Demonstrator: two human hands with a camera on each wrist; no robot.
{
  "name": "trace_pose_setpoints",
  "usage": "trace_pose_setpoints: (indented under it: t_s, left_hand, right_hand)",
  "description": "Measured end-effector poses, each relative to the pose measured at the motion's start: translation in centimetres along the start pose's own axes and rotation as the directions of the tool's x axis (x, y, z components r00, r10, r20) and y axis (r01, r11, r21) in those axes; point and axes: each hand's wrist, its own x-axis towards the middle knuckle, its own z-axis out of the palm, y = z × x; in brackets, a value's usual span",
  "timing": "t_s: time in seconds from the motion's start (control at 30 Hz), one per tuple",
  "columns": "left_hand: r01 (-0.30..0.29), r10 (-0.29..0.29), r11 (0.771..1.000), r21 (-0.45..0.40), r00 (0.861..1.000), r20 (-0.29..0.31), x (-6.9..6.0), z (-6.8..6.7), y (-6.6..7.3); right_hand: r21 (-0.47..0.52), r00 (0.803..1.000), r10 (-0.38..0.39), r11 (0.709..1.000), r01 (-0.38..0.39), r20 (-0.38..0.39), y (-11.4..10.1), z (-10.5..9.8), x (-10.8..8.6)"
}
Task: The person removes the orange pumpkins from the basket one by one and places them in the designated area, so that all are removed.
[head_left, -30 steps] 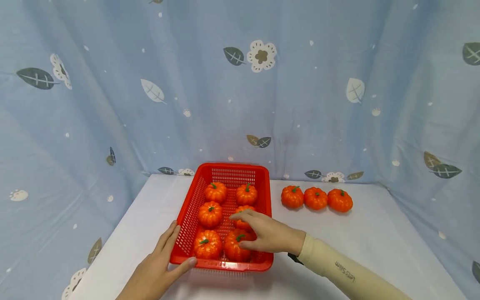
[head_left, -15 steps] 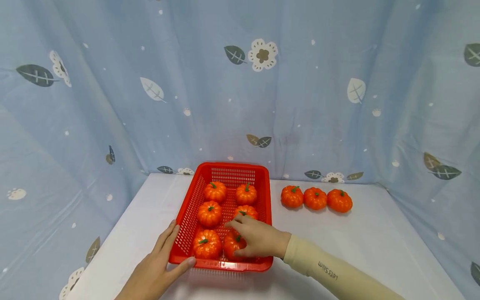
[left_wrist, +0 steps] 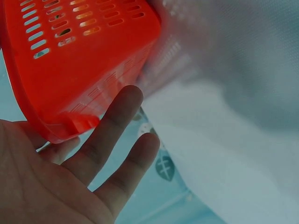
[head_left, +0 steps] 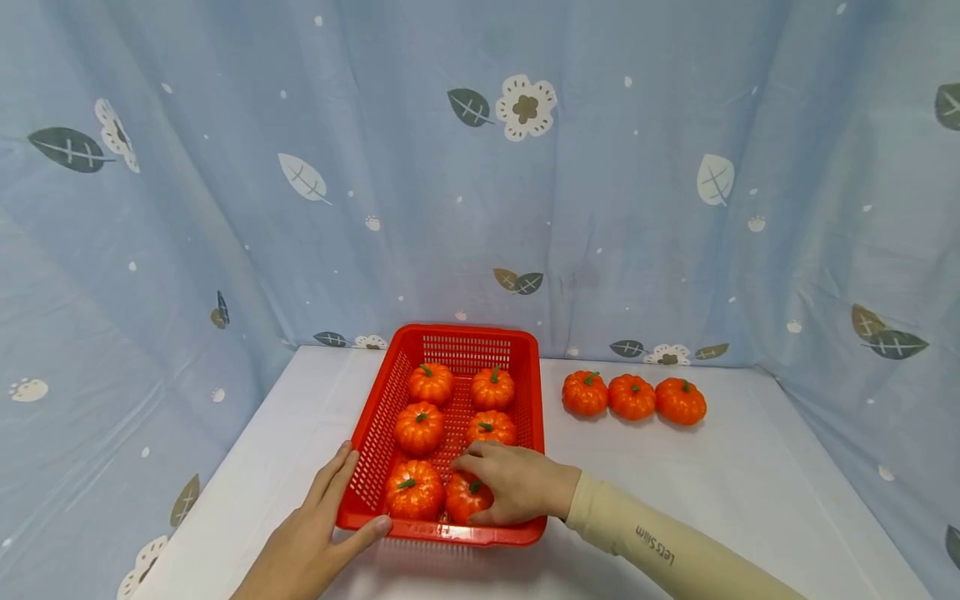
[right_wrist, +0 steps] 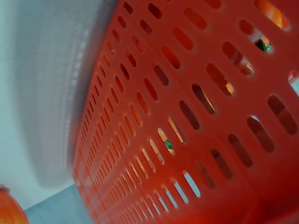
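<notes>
A red plastic basket (head_left: 450, 531) with slotted walls holds several small orange pumpkins in two columns. My right hand (head_left: 521, 483) reaches over its right rim, fingers curled round the near right pumpkin (head_left: 463, 498), which partly shows beside the thumb. Just beyond the knuckles lies another pumpkin (head_left: 491, 427). My left hand (head_left: 311, 529) rests at the near left corner, thumb on the front rim. In the left wrist view the left hand (left_wrist: 60, 182) has straight, spread fingers against the basket (left_wrist: 79, 60). The basket wall (right_wrist: 161, 112) hides the right hand in the right wrist view.
Three more pumpkins (head_left: 632, 397) stand in a row on the white table (head_left: 675, 483), right of the basket. Behind the table hangs a blue patterned curtain (head_left: 420, 167), which also runs along the sides.
My right hand has come down and slightly toward me, its fingers now round the near right pumpkin and off the one beyond. The left hand and basket have stayed put.
</notes>
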Motion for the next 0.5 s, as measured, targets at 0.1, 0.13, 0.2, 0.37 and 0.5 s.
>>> trace_pose_setpoints:
  t_s: [0.1,0.13,0.2,0.37,0.5]
  left_hand:
    - [0.000,0.000,1.000,-0.001,1.000,0.000,0.02,0.05,0.04]
    - [-0.001,0.001,1.000,-0.001,1.000,-0.001,0.02,0.05,0.05]
    - [-0.001,0.001,1.000,-0.001,1.000,-0.004,-0.02,0.04,0.08]
    - [-0.006,0.006,1.000,0.003,1.000,-0.011,-0.10,-0.05,0.15]
    - [-0.036,0.036,0.999,0.001,0.998,-0.047,-0.23,0.00,0.00]
  right_hand:
    - [0.033,1.000,0.012,0.999,-0.012,0.018,0.11,-0.06,0.01]
    - [0.041,1.000,0.013,0.999,-0.013,0.018,0.15,-0.04,0.00]
    - [0.050,1.000,0.007,0.999,-0.007,0.005,0.20,0.00,-0.05]
    - [0.091,0.996,-0.025,0.995,0.033,-0.091,0.18,-0.01,-0.39]
    - [0.167,0.985,-0.025,0.984,0.054,-0.170,0.12,-0.26,-0.73]
